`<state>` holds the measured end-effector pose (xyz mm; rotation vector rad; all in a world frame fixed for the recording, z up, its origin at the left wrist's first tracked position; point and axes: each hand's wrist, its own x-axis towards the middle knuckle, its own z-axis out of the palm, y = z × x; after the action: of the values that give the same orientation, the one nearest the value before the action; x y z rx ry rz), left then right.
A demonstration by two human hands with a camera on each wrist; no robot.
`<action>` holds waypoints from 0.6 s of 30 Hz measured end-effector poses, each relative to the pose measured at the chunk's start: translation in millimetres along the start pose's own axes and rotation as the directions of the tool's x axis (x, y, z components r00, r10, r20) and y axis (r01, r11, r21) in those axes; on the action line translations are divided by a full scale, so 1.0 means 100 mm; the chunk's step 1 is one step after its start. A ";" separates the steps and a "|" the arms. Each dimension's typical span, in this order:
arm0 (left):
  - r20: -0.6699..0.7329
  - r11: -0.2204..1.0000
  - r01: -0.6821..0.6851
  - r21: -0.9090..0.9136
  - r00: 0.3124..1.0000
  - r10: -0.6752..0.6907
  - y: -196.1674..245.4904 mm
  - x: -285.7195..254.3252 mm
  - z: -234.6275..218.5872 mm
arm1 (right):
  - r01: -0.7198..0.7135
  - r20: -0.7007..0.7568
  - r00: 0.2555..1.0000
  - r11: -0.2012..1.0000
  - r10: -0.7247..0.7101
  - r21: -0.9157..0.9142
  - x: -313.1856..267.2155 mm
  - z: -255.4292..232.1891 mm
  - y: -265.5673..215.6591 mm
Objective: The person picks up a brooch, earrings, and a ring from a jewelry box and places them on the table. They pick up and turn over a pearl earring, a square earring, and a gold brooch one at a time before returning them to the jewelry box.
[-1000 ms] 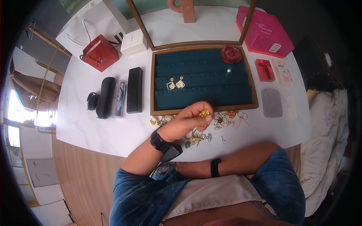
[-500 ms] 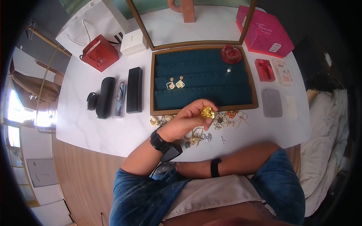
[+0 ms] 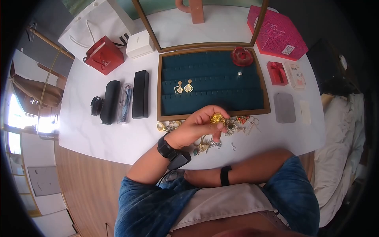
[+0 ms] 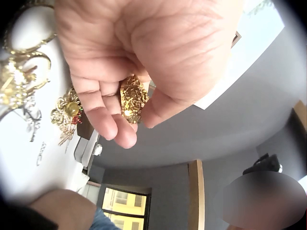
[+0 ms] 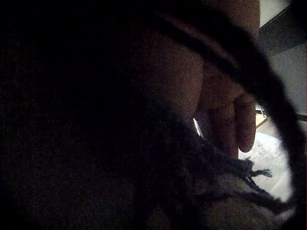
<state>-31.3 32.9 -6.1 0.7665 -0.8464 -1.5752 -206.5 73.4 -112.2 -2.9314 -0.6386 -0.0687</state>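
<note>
In the head view my left hand [image 3: 197,124] pinches an ornate gold jewellery piece [image 3: 217,119] between thumb and fingers, above the front edge of the jewellery case [image 3: 213,104]. Up close in the left wrist view, the gold piece [image 4: 133,99] is oblong with a raised pattern. Below the hand, assorted jewellery [image 3: 204,145] lies on the white table, along with a flower-shaped brooch [image 3: 233,125] partly behind the fingertips. My right forearm [image 3: 252,170] crosses my lap. The right wrist view is dark; there the right hand's fingers [image 5: 223,124] hang loosely, holding nothing visible.
Inside the case's dark green lining sit square drop earrings [image 3: 184,87], a pearl piece [image 3: 239,74] and a red flower ornament [image 3: 242,57]. The framed lid [image 3: 205,48] stands raised behind. Black cases [image 3: 141,94] and bags [image 3: 105,55] are left; boxes [image 3: 277,74] are right.
The gold piece has been turned in my left fingers and shows more of its patterned face. The fingertips have shifted slightly right. My right arm stays where it was.
</note>
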 end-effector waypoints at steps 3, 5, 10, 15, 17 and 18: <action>-0.013 1.000 0.016 0.025 1.000 -0.016 0.02 -0.01 0.02 | -0.015 0.008 1.000 1.000 0.015 0.009 0.01 -0.04 0.00; -0.029 0.999 0.042 0.028 0.999 -0.041 0.03 -0.01 0.03 | -0.023 0.017 1.000 1.000 0.023 0.009 0.01 -0.09 0.01; -0.051 0.994 0.091 0.053 0.995 -0.089 0.04 -0.02 0.02 | -0.019 0.023 1.000 0.998 0.020 -0.061 0.01 -0.05 0.00; -0.016 0.993 0.114 -0.010 0.993 -0.114 0.03 -0.02 -0.02 | -0.033 0.021 0.999 0.999 0.033 -0.014 0.01 -0.14 0.02; -0.011 0.995 0.099 -0.034 0.995 -0.099 0.01 -0.01 -0.02 | -0.023 0.038 0.999 0.998 0.026 -0.064 0.01 -0.15 0.03; -0.016 0.995 0.087 -0.046 0.996 -0.088 0.00 0.00 -0.01 | -0.015 0.054 0.998 0.997 0.019 -0.074 0.02 -0.14 0.02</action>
<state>-30.3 32.7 -6.2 0.7929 -0.7703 -1.6572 -204.0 70.0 -98.7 -3.0186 -0.6317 -0.0108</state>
